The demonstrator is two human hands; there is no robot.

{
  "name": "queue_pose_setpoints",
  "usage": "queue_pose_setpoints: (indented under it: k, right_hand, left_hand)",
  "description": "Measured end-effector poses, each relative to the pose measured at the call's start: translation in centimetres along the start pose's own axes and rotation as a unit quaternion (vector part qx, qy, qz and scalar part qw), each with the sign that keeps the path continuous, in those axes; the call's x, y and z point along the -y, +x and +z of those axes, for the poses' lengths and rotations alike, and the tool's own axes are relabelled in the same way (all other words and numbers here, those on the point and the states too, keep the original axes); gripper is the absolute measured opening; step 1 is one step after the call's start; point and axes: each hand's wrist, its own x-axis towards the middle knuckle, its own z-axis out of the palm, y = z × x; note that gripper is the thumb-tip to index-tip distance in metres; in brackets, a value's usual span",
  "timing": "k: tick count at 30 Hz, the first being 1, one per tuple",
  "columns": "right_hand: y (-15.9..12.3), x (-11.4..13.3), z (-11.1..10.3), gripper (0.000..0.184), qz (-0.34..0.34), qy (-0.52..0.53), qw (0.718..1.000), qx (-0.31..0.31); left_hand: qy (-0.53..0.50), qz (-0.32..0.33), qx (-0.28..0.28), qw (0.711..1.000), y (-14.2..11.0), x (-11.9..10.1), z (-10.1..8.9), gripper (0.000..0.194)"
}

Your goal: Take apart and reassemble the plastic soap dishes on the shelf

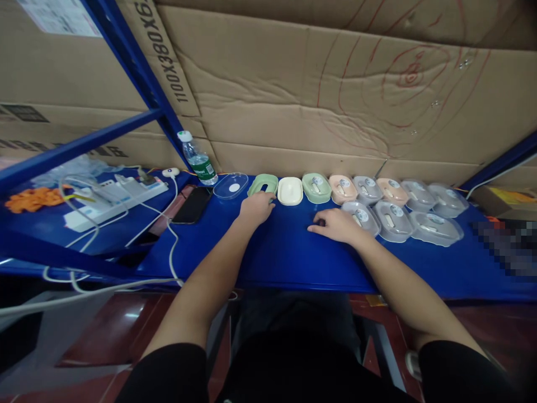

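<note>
Blue worktop [281, 263], near to far.
- Right hand [338, 225]: mid-depth, beside the near row; fingers curled, contents cannot be told.
- Near row, right of centre: three grey containers [393, 221] under clear lids.
- Left hand [257, 209]: at the green slotted tray [271, 180], fingers bent over its near rim; whether they pinch it cannot be told. Handling appears in hand; lifting would call for a rim grip.
- Far edge, left to right: water bottle [202, 167], clear lid [230, 187], that tray, cream dish [290, 191], lidded containers [316, 188].

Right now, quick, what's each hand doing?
Left hand: at the leftmost green dish, grip unclear.
Right hand: loosely curled over the blue table; can't tell whether it holds anything.
</note>
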Motion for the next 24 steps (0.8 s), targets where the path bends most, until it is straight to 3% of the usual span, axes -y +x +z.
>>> queue_pose_setpoints:
  k: [4,7,10,15,19,24]
  right_hand:
    - [0.3,-2.1,-0.6,0.036,0.079,-0.020,0.996,-0.023]
    - [0.3,-2.7,-0.9,0.036,0.096,-0.017,0.994,-0.046]
    - [0.3,-2.3,-0.6,0.033,0.062,0.006,0.997,-0.054]
    - [0.3,-1.2,0.2,0.034,-0.033,0.029,0.999,-0.017]
    - [0.4,-1.3,0.7,0.037,-0.054,0.026,0.998,-0.002]
    - [0.6,-2.0,1.0,0.046,-0.025,0.022,0.999,-0.023]
  left_hand:
    - [-0.006,-0.006,-0.007,1.000,0.0,-0.1,0.1,0.037]
    - [-0.032,0.009,-0.047,0.998,-0.1,-0.7,0.3,0.039]
    - [-0.060,0.079,-0.071,0.993,-0.2,-1.5,0.8,0.036]
    - [-0.037,0.178,-0.007,0.983,-0.6,-2.7,1.8,0.044]
    - [-0.020,0.199,0.024,0.979,-0.7,-2.8,2.0,0.042]
    - [-0.006,0.188,0.013,0.982,-0.5,-2.4,1.3,0.032]
